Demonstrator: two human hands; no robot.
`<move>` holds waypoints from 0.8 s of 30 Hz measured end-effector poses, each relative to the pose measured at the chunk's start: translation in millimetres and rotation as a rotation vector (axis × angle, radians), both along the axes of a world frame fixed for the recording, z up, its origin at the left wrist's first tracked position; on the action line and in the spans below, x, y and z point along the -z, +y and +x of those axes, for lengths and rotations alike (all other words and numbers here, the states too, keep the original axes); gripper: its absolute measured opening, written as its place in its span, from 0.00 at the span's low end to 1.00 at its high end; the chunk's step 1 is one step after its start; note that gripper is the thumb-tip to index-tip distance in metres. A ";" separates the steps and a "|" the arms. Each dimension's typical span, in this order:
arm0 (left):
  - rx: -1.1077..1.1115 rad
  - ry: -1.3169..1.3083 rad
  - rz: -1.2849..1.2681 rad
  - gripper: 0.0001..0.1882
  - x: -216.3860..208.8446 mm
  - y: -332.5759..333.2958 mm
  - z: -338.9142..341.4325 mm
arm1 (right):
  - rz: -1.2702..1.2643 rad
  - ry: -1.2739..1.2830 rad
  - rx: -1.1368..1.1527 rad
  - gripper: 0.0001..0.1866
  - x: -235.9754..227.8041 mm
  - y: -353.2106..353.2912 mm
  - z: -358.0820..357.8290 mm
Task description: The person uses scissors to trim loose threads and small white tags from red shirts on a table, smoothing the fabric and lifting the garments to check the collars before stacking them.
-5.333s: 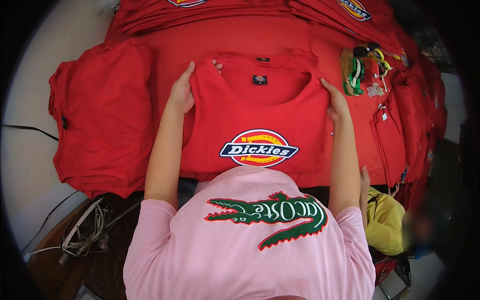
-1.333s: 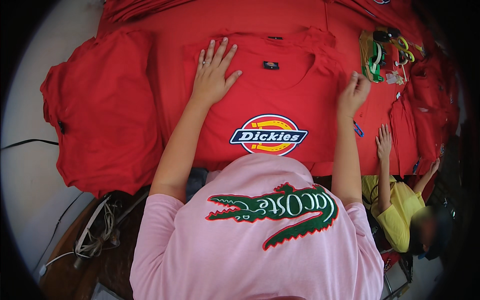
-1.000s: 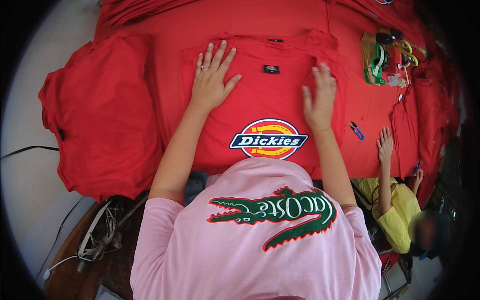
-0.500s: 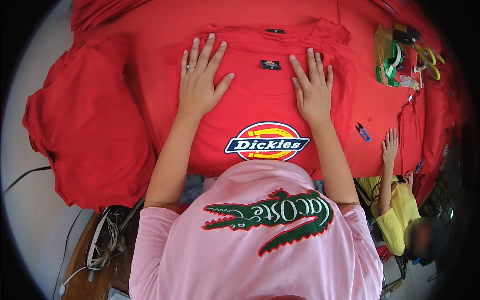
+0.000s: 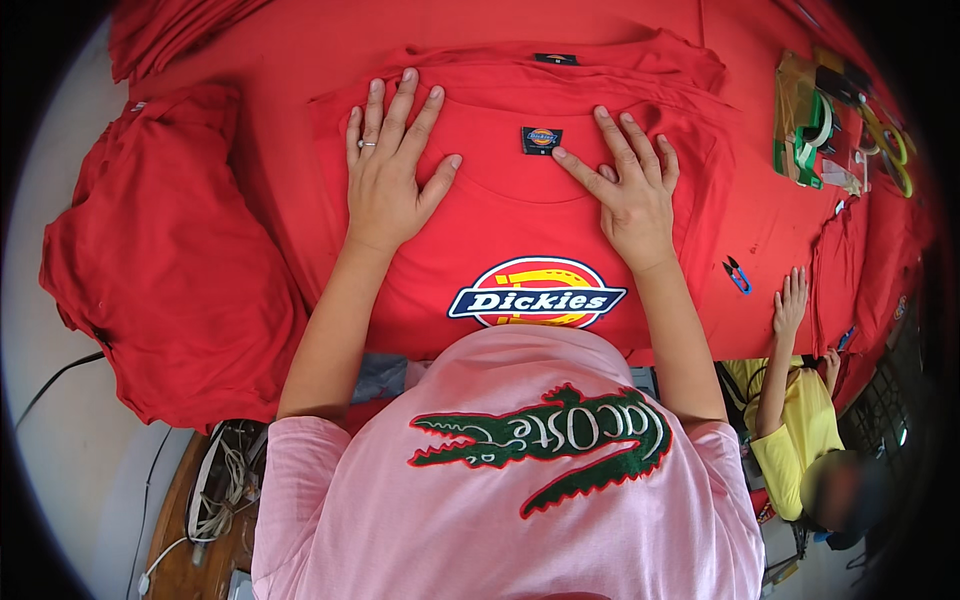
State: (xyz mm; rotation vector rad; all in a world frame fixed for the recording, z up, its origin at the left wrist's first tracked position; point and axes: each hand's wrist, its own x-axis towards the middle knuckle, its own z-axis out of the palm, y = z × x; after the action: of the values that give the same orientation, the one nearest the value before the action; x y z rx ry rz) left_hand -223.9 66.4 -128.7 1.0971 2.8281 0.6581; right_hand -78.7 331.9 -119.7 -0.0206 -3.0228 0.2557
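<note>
A red T-shirt [image 5: 500,230] lies folded in front of me on a stack of like red shirts, its oval chest print facing up. My left hand [image 5: 393,170] rests flat on the shirt's left shoulder, fingers spread, a ring on one finger. On the right shoulder lies my right hand [image 5: 632,190], also spread, with the thumb tip close to the dark neck label [image 5: 541,140]. Neither hand grips any cloth. Just beyond the fingers, the collar and label [image 5: 556,59] of another shirt show at the stack's far edge.
A heap of red cloth [image 5: 180,270] hangs at the left table edge. At right lie blue thread snips [image 5: 738,275], a green tape dispenser [image 5: 806,150] and yellow-handled scissors [image 5: 890,145]. Another person in yellow [image 5: 800,420] rests a hand on the table's right side. Cables [image 5: 232,480] are below left.
My right hand has turned, bringing its thumb side in beside the neck label. The left hand remains flat on the shirt. The whole view has shifted slightly.
</note>
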 end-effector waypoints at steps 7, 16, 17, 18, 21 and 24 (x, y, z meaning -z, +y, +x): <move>0.001 -0.003 0.009 0.36 -0.5 -0.5 -0.9 | 0.009 -0.002 -0.006 0.29 -0.9 1.0 -1.6; 0.012 0.019 0.021 0.36 -6.1 -1.4 3.7 | -0.010 0.043 -0.035 0.29 -0.7 2.4 6.4; 0.014 0.030 0.021 0.37 -5.6 -1.9 5.0 | -0.008 0.043 -0.039 0.29 1.1 2.6 6.8; 0.014 0.029 0.017 0.37 -8.1 -2.0 5.1 | -0.001 0.059 -0.044 0.29 -0.5 3.6 4.2; 0.016 0.070 0.004 0.37 -6.7 -4.4 7.8 | -0.025 0.046 -0.056 0.33 -1.8 2.1 9.4; -0.001 0.102 -0.032 0.38 -14.1 -10.0 11.3 | -0.038 0.087 -0.095 0.36 -13.9 -1.6 6.2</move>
State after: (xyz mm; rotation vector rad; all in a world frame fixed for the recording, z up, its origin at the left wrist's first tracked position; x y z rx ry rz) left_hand -212.5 56.3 -114.6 1.1568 2.9128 0.5707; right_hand -72.5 330.3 -105.8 0.1286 -2.9359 0.3134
